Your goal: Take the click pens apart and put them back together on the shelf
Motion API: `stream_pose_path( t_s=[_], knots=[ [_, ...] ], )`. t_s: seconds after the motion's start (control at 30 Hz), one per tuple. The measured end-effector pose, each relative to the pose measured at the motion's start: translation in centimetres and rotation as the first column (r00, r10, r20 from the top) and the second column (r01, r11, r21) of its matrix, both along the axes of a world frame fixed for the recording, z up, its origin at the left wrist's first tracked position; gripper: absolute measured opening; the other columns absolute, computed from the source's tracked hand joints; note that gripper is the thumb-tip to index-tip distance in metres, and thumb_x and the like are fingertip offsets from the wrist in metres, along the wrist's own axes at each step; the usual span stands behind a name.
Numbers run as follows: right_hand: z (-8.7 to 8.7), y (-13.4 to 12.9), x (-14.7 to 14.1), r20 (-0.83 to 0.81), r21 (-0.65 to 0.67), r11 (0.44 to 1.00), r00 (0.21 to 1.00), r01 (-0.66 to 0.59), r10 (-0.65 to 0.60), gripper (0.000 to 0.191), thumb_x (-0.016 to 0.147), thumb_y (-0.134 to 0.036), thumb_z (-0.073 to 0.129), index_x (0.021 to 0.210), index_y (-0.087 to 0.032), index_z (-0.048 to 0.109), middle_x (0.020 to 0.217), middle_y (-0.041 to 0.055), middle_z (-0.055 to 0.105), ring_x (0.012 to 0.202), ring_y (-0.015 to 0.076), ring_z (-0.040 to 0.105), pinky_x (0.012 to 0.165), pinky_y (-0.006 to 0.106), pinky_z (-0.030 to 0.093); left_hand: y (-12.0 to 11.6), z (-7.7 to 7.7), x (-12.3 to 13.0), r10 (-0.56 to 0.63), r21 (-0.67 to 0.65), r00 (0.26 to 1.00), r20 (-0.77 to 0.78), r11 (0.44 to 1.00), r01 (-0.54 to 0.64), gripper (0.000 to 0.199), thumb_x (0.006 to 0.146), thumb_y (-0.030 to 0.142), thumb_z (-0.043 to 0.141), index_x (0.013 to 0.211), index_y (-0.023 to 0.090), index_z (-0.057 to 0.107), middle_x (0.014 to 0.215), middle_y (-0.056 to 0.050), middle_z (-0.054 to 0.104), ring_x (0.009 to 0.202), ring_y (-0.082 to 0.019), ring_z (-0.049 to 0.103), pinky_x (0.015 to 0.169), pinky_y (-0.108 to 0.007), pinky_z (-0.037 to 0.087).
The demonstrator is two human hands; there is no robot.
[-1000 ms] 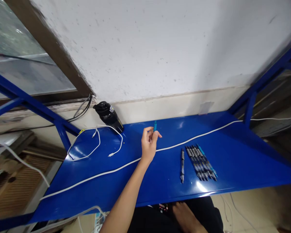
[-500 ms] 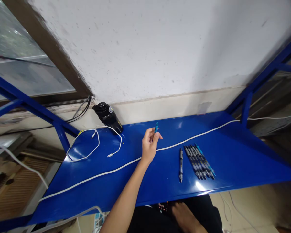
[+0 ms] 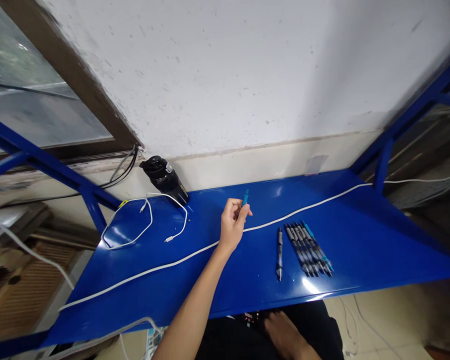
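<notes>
My left hand (image 3: 233, 223) is raised over the middle of the blue table, its fingers closed on a teal pen (image 3: 245, 197). The pen's upper end sticks out above my thumb and leans a little to the right; its lower part is hidden by the hand. To the right lies a single grey pen (image 3: 280, 254). Beside it is a slanted row of several grey pens (image 3: 300, 250) with a teal pen (image 3: 308, 230) at the row's right side. My right hand (image 3: 279, 325) is down at my lap, below the table's front edge, with its fingers hidden.
A white cable (image 3: 142, 275) runs across the blue table (image 3: 375, 245), passing behind my left wrist. A black bottle (image 3: 165, 180) stands at the back left, near a looped white charging cable (image 3: 129, 245). Blue metal frames (image 3: 382, 165) rise at both ends, and a wall is behind.
The teal pen in my left hand has tilted slightly to the right. My left hand stays almost in place, and the pens on the table have not moved.
</notes>
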State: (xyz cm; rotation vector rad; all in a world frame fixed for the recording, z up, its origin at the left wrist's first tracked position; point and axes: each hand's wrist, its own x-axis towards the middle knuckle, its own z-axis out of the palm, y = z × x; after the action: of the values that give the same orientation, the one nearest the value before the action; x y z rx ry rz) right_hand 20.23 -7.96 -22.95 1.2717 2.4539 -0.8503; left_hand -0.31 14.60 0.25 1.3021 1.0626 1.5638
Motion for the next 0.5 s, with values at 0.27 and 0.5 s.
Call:
stream_pose_path(
  t_s=[0.27,0.5],
  knots=[
    [0.45,0.43,-0.45,0.018,-0.004,1.000,1.000,-0.023,0.024,0.049,0.086,-0.007,0.051,0.113,-0.027,0.086,0.117,0.0181,0.083,0.115,0.0428,0.078,0.101,0.054,0.061,0.00,-0.35,0.15,-0.032,-0.008,0.999,-0.012,0.999,0.032,0.034,0.107,0.054,0.066,0.119,0.022,0.068,0.086,-0.004,0.073,0.071,-0.016,0.060,0.061,-0.026,0.047],
    [-0.23,0.48,-0.74,-0.017,0.027,0.999,1.000,-0.026,0.026,0.047,0.077,-0.006,0.058,0.107,-0.029,0.086,0.107,0.0156,0.084,0.109,0.0449,0.079,0.095,0.056,0.062,-0.09,-0.13,0.18,-0.067,-0.028,0.997,-0.033,0.997,0.066,0.043,0.110,0.059,0.056,0.101,0.020,0.073,0.084,-0.004,0.072,0.061,-0.014,0.053,0.059,-0.027,0.044]
  ],
)
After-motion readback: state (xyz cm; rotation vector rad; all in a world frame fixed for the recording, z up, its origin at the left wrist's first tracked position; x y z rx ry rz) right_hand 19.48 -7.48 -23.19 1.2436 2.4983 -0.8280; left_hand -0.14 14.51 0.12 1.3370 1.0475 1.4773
